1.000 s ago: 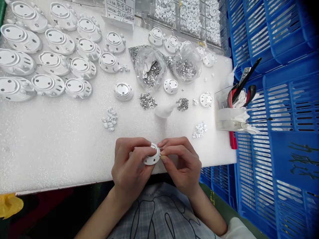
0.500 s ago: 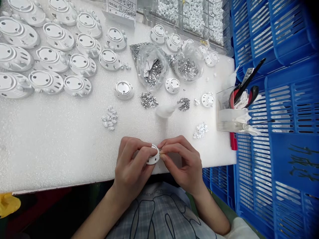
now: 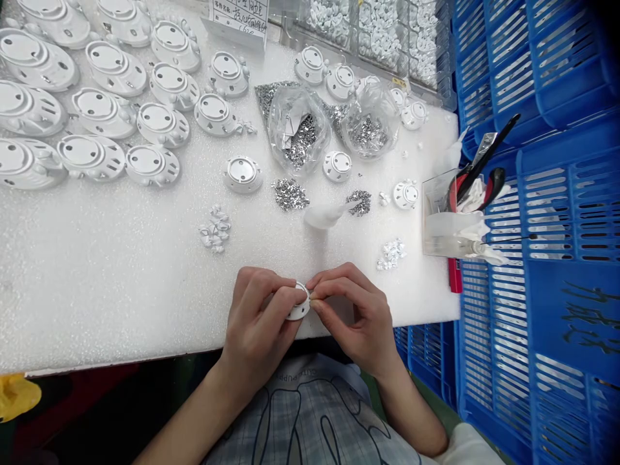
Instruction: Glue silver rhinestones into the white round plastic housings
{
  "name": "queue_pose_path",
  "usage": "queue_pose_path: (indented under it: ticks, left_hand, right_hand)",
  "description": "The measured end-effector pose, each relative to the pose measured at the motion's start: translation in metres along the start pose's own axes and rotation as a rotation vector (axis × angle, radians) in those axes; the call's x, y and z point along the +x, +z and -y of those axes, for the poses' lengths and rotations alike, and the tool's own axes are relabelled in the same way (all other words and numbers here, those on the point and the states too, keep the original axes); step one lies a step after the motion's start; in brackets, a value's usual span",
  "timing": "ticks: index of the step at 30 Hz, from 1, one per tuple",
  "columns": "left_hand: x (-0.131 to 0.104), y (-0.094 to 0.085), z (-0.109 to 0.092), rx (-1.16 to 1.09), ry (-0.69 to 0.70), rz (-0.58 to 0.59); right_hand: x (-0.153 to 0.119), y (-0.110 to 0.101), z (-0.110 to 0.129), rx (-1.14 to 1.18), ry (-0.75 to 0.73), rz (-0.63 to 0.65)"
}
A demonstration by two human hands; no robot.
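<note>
Near the front edge of the foam-covered table, my left hand point(image 3: 261, 310) is closed on a small white round plastic part point(image 3: 301, 309) with dark holes in its rim. My right hand point(image 3: 356, 313) meets it from the right, thumb and fingertips pinched at the part's edge. Whatever those fingertips hold, if anything, is too small to make out. Just beyond the hands stands a translucent white squeeze bottle point(image 3: 322, 217) with a thin nozzle. Small piles of silvery metal bits point(image 3: 289, 194) and little white pieces point(image 3: 214, 229) lie around it.
Rows of larger white parts point(image 3: 91, 157) cover the back left. Two plastic bags of metal bits point(image 3: 299, 139) sit at the centre back, before a compartment box point(image 3: 378, 32). At right are a clear holder point(image 3: 429, 223) with red-black cutters point(image 3: 458, 190) and blue crates point(image 3: 537, 226).
The view has shifted very slightly. Both hands stay at the same white part, with almost no visible movement.
</note>
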State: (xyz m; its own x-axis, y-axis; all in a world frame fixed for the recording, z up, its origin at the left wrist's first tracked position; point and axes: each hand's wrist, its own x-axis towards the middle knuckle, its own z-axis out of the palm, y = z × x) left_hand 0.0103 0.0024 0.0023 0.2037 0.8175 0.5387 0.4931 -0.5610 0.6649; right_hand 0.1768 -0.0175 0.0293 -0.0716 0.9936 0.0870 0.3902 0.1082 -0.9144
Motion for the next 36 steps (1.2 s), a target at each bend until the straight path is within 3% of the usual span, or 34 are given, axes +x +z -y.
queue_pose_path:
  ticks: [16, 36]
  left_hand:
    - [0.0014, 0.0002, -0.0006, -0.047, -0.052, -0.051]
    - [-0.0017, 0.002, -0.0004, 0.003, -0.017, 0.003]
  right_hand:
    - [-0.0007, -0.0047, -0.0049, 0.112, 0.049, -0.042]
    - [0.0014, -0.0026, -0.0023, -0.055, 0.032, 0.07]
